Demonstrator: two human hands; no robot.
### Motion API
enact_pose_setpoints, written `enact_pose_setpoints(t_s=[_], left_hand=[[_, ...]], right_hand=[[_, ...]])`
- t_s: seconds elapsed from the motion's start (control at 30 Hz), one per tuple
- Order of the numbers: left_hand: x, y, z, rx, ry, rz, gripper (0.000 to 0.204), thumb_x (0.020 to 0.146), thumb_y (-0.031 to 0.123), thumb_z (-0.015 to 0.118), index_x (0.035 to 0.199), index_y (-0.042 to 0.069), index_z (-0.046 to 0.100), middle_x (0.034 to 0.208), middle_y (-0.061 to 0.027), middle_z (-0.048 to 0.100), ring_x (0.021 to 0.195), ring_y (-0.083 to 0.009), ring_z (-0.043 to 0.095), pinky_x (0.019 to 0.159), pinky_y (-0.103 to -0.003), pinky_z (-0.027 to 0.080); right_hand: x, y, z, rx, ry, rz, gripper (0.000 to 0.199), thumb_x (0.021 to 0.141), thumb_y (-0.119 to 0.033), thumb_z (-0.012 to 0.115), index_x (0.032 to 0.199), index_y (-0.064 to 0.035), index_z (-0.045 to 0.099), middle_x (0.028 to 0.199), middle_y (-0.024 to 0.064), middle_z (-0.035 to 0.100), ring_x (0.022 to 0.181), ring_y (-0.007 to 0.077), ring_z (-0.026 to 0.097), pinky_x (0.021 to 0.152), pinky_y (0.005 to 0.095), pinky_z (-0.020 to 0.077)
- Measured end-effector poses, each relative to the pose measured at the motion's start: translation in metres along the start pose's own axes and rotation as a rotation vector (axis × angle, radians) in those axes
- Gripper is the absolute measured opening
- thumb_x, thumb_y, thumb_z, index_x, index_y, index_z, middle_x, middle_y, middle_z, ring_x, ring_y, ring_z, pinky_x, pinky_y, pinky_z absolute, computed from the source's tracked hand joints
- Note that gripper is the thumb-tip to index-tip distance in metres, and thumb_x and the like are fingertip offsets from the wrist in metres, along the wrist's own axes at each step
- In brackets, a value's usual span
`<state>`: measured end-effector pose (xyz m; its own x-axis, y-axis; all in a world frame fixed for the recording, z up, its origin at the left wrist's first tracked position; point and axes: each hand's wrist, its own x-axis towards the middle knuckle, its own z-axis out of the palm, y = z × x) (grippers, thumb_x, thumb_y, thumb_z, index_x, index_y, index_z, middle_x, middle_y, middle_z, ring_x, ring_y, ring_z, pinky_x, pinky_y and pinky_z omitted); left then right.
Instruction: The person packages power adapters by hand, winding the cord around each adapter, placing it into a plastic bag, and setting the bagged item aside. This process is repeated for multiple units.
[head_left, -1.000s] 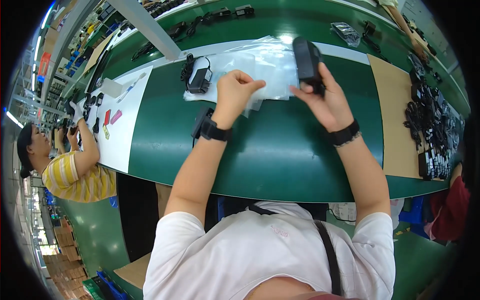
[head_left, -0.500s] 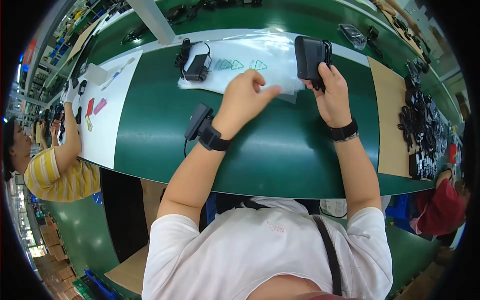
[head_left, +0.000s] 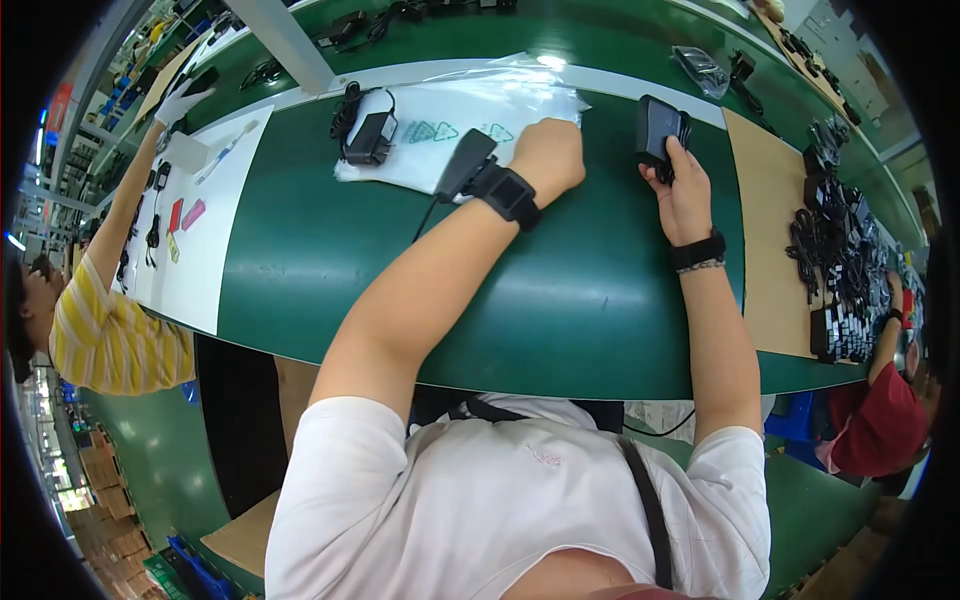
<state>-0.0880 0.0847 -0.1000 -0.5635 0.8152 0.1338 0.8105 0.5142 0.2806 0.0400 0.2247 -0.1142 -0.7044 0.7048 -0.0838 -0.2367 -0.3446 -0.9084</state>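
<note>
Head view: R hand [head_left: 683, 195] gripped a black adapter [head_left: 660, 128], fingers wrapped round it, held above green table [head_left: 560, 300], far side. L hand [head_left: 548, 155] curled to a fist, resting on clear bags [head_left: 470, 125]. Second adapter w/ coiled cord [head_left: 365, 135] lay on the bags' left end. Black adapter pile [head_left: 840, 270] at far right, on cardboard [head_left: 765, 230].

Left hand [head_left: 548, 155] fingertips curled out of sight; black pile [head_left: 835, 270] at right too small to identify.

Long green workbench [head_left: 560, 330], green floor [head_left: 150, 470]
</note>
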Motion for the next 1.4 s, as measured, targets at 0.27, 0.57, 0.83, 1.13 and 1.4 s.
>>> enact_pose_setpoints(t_s=[0.27,0.57,0.83,1.13,1.4], left_hand=[[-0.022,-0.039,-0.037,-0.611,-0.063,-0.308,0.026,0.068,0.023,0.063,0.066,-0.003,0.066,0.059,-0.0186,0.06,0.052,-0.026,0.059,0.056,-0.035,0.047],[-0.086,0.0,-0.013,-0.846,0.078,-0.319,0.03,0.061,0.013,0.077,0.057,0.001,0.051,0.054,-0.0068,0.054,0.051,-0.013,0.051,0.048,-0.027,0.042],[-0.093,-0.009,-0.018,-1.035,0.26,-0.403,0.025,0.076,0.016,0.069,0.065,0.0,0.055,0.057,-0.0011,0.054,0.053,-0.0062,0.044,0.049,-0.022,0.038],[-0.097,-0.007,-0.024,-1.228,0.487,-0.26,0.014,0.081,0.013,0.064,0.082,0.0,0.062,0.065,-0.0002,0.055,0.058,-0.007,0.048,0.053,-0.022,0.039],[-0.105,0.009,-0.028,-0.755,0.5,0.132,0.008,0.074,0.005,0.065,0.08,0.002,0.062,0.068,-0.0105,0.056,0.059,-0.0239,0.055,0.054,-0.031,0.044]], right_hand=[[-0.004,-0.01,-0.007,-0.03,-0.06,-0.042,0.023,0.089,-0.023,0.055,0.092,-0.0007,0.055,0.076,0.0049,0.058,0.06,0.0107,0.052,0.071,0.0302,0.0506],[-0.061,-0.012,0.036,0.389,-0.412,0.324,0.031,0.094,-0.027,0.043,0.101,0.0012,0.051,0.072,0.0041,0.051,0.058,0.0105,0.047,0.09,0.0456,0.0454],[-0.065,0.007,0.044,-0.351,-0.274,-0.003,0.033,0.083,-0.019,0.061,0.107,0.0019,0.053,0.091,0.0084,0.059,0.078,0.0125,0.055,0.068,0.0268,0.0464],[-0.092,0.014,0.059,-1.21,-0.502,-0.608,0.05,0.075,-0.019,0.069,0.116,-0.0017,0.048,0.102,0.0171,0.057,0.086,0.0318,0.058,0.075,0.0349,0.047],[-0.068,-0.001,0.059,0.029,-0.382,0.434,0.018,0.088,-0.02,0.055,0.092,-0.0022,0.055,0.076,0.0029,0.056,0.062,0.0094,0.051,0.054,0.0236,0.0429]])
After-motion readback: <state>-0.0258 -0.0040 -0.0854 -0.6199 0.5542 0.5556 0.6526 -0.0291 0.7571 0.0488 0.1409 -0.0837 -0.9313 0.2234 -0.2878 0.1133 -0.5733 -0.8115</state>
